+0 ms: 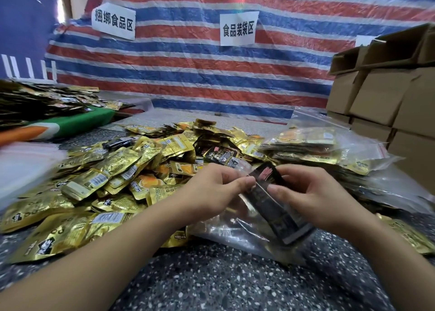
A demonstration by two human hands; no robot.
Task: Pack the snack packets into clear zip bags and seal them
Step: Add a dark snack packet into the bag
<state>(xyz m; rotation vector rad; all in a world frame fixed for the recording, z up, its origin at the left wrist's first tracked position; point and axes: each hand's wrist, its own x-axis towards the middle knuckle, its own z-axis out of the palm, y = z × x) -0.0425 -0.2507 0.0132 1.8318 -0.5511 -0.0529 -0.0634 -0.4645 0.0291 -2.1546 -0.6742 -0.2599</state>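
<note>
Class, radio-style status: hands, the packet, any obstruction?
Left hand and right hand both pinch black packet. Packet half into clear zip bag, unsealed. Nothing blocking.

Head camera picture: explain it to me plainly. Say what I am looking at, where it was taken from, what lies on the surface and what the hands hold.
There is no machine here. A person wears a camera on the head, so you look down along their own two arms. The left hand and the right hand together pinch a dark snack packet at the mouth of a clear zip bag lying on the speckled table. To the left lies a big heap of gold snack packets. To the right are filled zip bags, with cardboard boxes behind them. A striped tarp with paper signs hangs at the back.
</note>
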